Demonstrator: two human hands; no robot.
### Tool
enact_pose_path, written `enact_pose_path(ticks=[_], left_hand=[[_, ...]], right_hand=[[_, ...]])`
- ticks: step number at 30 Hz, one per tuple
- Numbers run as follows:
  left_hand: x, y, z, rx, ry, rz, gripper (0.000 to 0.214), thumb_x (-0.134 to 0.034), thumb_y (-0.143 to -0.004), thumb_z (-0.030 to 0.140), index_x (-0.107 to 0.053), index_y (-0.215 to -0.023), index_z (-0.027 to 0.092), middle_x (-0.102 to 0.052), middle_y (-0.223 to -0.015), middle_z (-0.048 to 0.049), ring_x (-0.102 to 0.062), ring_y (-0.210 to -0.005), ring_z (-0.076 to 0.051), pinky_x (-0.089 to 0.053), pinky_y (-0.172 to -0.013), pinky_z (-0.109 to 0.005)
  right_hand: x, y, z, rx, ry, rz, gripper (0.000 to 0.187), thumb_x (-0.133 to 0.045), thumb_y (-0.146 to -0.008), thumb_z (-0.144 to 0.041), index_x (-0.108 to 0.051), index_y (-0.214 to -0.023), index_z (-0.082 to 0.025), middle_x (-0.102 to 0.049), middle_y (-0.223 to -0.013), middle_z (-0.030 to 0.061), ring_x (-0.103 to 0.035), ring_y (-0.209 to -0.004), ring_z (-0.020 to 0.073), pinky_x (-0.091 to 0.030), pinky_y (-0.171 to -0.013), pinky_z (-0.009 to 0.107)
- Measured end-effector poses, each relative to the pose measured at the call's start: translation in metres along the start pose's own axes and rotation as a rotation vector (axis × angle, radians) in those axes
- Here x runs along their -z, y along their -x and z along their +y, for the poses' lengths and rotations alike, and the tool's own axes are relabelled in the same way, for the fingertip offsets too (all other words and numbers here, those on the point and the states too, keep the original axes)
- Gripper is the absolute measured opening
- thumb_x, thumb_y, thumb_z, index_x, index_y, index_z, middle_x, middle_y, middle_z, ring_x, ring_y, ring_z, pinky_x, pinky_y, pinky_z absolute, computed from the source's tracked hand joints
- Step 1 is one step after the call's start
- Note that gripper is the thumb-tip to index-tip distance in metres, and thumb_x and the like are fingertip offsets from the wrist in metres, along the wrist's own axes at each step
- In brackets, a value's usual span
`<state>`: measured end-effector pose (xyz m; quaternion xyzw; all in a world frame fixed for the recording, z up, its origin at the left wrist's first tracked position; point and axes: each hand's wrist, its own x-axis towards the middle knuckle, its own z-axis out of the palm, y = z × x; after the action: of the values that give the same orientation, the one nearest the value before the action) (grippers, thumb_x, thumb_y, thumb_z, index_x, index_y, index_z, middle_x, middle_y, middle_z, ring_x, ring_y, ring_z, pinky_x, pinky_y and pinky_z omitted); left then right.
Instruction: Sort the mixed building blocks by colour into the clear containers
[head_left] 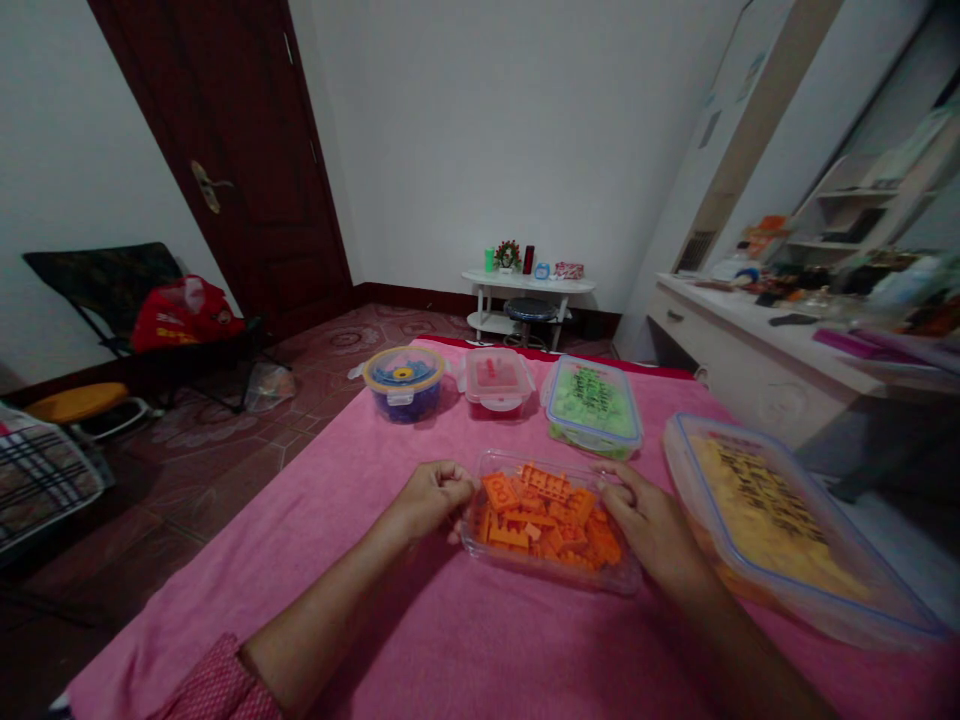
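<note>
A clear plastic container (555,577) without a lid sits in front of me, filled with orange toy bricks (547,515). My left hand (437,497) is closed at its left edge, thumb and fingers pinching the rim. On the opposite side, my right hand (636,508) grips the right rim, its thumb toward the bricks. Behind it stand a round lidded bowl with blue pieces (406,385), a lidded box with red pieces (496,385) and a lidded box with green pieces (592,403). A larger lidded box with yellow-orange contents (780,510) lies to the right.
A pink cloth (337,560) covers the table. At right is a white dresser (757,350) crowded with items. A small white table (529,283) stands by the far wall, and a folding chair (97,290) with a red bag (187,315) is at left.
</note>
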<state>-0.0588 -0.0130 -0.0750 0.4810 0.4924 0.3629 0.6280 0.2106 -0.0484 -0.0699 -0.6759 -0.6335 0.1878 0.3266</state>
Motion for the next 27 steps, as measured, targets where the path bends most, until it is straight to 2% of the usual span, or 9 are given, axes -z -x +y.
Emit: enact_pose_path(ticks=[8,12,16,19,22,24,27], left_hand=[[-0.004,0.000,-0.015,-0.004,0.116,-0.022,0.031,-0.066,-0.066,0.043,-0.049,-0.065,0.017,-0.050,-0.041,0.0050,-0.042,-0.029,-0.008,-0.033,-0.029,-0.018],[-0.006,-0.001,-0.017,-0.039,0.125,0.023,0.030,-0.064,-0.068,0.041,-0.047,-0.060,0.018,-0.047,-0.039,0.0053,-0.040,-0.028,-0.007,-0.030,-0.029,-0.017],[-0.008,0.000,-0.015,-0.041,0.139,0.040,0.027,-0.063,-0.067,0.038,-0.046,-0.061,0.019,-0.046,-0.038,0.0060,-0.039,-0.027,-0.008,-0.029,-0.029,-0.018],[-0.009,-0.001,-0.018,-0.034,0.169,0.014,0.028,-0.062,-0.070,0.041,-0.045,-0.062,0.019,-0.045,-0.039,0.0061,-0.037,-0.028,-0.008,-0.028,-0.030,-0.019],[-0.009,-0.001,-0.021,-0.055,0.175,0.005,0.028,-0.059,-0.073,0.041,-0.043,-0.064,0.020,-0.043,-0.042,0.0072,-0.036,-0.030,-0.008,-0.028,-0.034,-0.020],[-0.008,0.002,-0.020,-0.139,0.066,0.038,0.025,-0.056,-0.076,0.039,-0.045,-0.066,0.019,-0.044,-0.047,0.0063,-0.039,-0.036,-0.008,-0.030,-0.039,-0.021],[-0.006,0.011,-0.011,-0.329,-0.341,0.153,0.026,-0.051,-0.081,0.035,-0.049,-0.062,0.017,-0.049,-0.055,0.0018,-0.045,-0.050,-0.010,-0.029,-0.049,-0.022]], right_hand=[[-0.005,0.005,0.004,-0.032,-0.082,-0.009,0.044,-0.038,-0.088,-0.044,-0.059,-0.118,-0.018,-0.072,-0.085,0.0043,-0.067,-0.078,0.0205,-0.047,-0.065,0.027],[0.005,0.003,-0.004,-0.016,0.129,-0.027,0.044,-0.037,-0.089,-0.040,-0.060,-0.121,-0.019,-0.071,-0.104,0.0087,-0.065,-0.097,0.0243,-0.046,-0.079,0.031],[0.020,-0.002,-0.014,0.011,0.274,-0.039,0.042,-0.040,-0.088,-0.035,-0.062,-0.121,-0.023,-0.073,-0.096,0.0075,-0.067,-0.090,0.0247,-0.045,-0.073,0.032],[0.024,-0.003,-0.017,0.023,0.275,-0.030,0.039,-0.043,-0.087,-0.035,-0.064,-0.118,-0.024,-0.073,-0.090,0.0059,-0.067,-0.084,0.0243,-0.046,-0.068,0.031],[0.022,-0.001,-0.015,0.042,0.228,0.004,0.038,-0.046,-0.087,-0.037,-0.064,-0.116,-0.024,-0.072,-0.097,0.0056,-0.067,-0.087,0.0236,-0.048,-0.072,0.032],[0.020,0.001,-0.014,0.067,0.198,0.048,0.037,-0.047,-0.086,-0.037,-0.064,-0.116,-0.023,-0.071,-0.104,0.0062,-0.066,-0.092,0.0240,-0.049,-0.076,0.034],[0.020,0.003,-0.017,0.103,0.154,0.097,0.034,-0.050,-0.085,-0.037,-0.066,-0.111,-0.022,-0.068,-0.112,0.0076,-0.063,-0.102,0.0262,-0.048,-0.086,0.039]])
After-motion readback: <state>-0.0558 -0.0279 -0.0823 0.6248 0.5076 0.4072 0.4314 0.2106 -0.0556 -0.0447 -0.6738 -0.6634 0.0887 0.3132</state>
